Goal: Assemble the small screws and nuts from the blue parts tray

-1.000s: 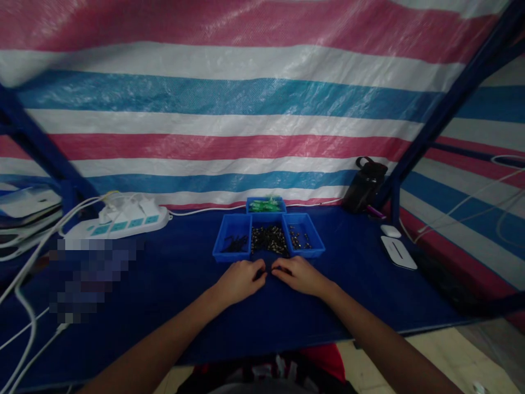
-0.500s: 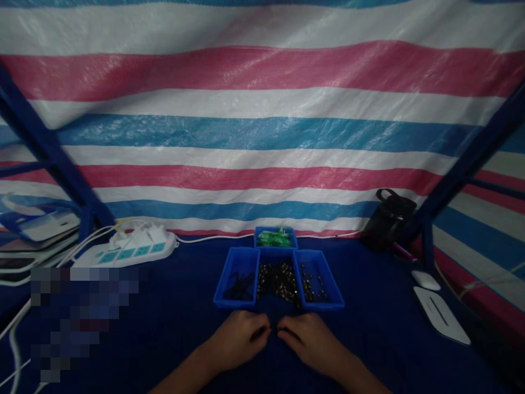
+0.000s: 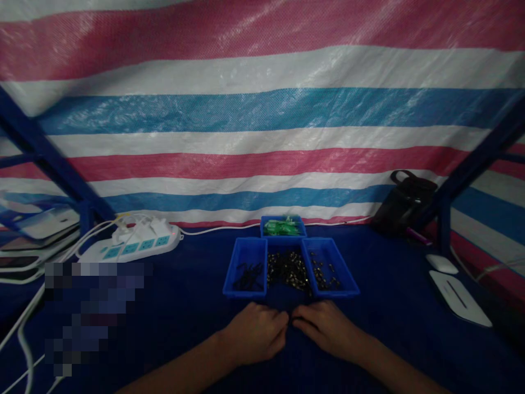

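My left hand (image 3: 259, 332) is closed, thumb and fingers pinched together, just in front of the blue trays. Facing it, my right hand (image 3: 326, 328) is closed in a pinch as well, and the fingertips of both almost meet. Something small and dark seems to lie between them, too small to name. Beyond the hands is a heap of small dark and brassy metal parts (image 3: 289, 271). The left blue tray (image 3: 245, 251) holds thin black pieces (image 3: 249, 275); the right blue tray (image 3: 343, 268) holds small metal parts (image 3: 326, 278).
A rear blue tray (image 3: 283, 233) holds green pieces (image 3: 282, 225). At the left lie a white power strip (image 3: 135, 247) and white cables (image 3: 24, 339). To the right are a black bag (image 3: 404, 200), a purple object (image 3: 418, 236) and a flat white device (image 3: 459, 298). A striped tarp (image 3: 262, 115) hangs behind.
The view has tilted, so the trays sit higher and further right in the picture. My hands have drawn closer together, their fingertips now nearly touching.
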### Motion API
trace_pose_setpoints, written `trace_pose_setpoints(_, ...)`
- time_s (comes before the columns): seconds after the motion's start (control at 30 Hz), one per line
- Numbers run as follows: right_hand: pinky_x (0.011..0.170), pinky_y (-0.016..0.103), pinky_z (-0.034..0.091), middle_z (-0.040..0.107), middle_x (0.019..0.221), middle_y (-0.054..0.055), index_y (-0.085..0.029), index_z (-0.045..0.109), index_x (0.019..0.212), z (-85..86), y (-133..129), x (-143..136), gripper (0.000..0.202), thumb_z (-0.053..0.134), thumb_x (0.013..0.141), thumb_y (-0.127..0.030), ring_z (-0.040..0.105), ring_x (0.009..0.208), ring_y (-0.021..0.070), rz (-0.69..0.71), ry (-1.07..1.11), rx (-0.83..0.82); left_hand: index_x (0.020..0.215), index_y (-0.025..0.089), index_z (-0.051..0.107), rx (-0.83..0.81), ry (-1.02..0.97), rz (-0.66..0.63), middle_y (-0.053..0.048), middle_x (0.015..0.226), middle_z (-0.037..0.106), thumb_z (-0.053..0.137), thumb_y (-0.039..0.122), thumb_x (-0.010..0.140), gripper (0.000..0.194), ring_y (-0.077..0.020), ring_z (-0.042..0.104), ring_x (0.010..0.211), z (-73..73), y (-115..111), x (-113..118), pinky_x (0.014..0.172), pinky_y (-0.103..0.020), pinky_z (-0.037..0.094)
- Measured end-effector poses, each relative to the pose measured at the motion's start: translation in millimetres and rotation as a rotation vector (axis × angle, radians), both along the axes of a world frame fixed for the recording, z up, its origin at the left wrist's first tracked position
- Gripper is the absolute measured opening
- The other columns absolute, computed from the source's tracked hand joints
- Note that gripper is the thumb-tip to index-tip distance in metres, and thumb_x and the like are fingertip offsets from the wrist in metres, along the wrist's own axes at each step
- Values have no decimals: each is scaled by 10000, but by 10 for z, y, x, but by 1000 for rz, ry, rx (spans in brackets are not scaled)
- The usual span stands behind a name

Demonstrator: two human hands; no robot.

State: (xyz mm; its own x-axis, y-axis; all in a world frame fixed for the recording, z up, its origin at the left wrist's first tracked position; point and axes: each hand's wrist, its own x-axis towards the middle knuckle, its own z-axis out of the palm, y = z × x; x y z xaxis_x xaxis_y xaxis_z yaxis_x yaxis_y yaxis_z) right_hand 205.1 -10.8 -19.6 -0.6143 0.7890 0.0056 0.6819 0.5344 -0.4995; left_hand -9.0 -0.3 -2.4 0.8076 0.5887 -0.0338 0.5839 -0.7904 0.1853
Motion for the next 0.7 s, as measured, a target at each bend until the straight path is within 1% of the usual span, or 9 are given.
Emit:
trace_pose_setpoints(0.07,629,229,375,697,824,8,-217,616,966,20,-6,-11,256,386,981,-328,648,737,140,16,-33,24,855,183,523,18,6,-4,-25,761,658,457,222,879,81,-183,642,665,-24,-16,20,618,-265,480)
trace_pose_setpoints(0.17,584,238,346,676,769,24,-185,584,900,69,-11,-40,305,334,996,-329,617,653,131,44,-122,109,830,185,515,-2,-39,50,-20,755,656,436,205,880,95,-185,644,676,-65,-28,28,632,-272,487)
trace_pose_setpoints(0.23,575,243,333,669,760,31,-176,566,892,102,-4,-58,300,333,996,-332,602,638,132,66,-173,146,815,187,514,-17,-63,67,-20,756,654,441,202,875,96,-186,643,692,-80,-26,14,644,-272,486)
trace_pose_setpoints(0.33,570,243,323,662,738,33,-172,565,873,125,10,-69,295,348,992,-333,585,618,127,128,-204,156,807,186,522,-25,-85,36,-18,755,649,460,197,860,82,-175,635,688,-71,-6,-17,647,-257,478)
trace_pose_setpoints(0.5,588,242,335,655,727,24,-176,578,846,84,6,-46,310,351,992,-329,600,645,130,98,-163,158,808,185,528,-29,-108,-10,-2,746,649,472,201,861,78,-152,618,643,-23,38,-32,596,-226,454)
trace_pose_setpoints(0.7,636,227,375,677,785,23,-186,610,893,85,6,-11,286,387,982,-340,622,706,137,99,-85,103,833,186,535,18,-102,0,-9,769,655,472,203,872,76,-158,633,694,-30,33,-18,607,-218,452)
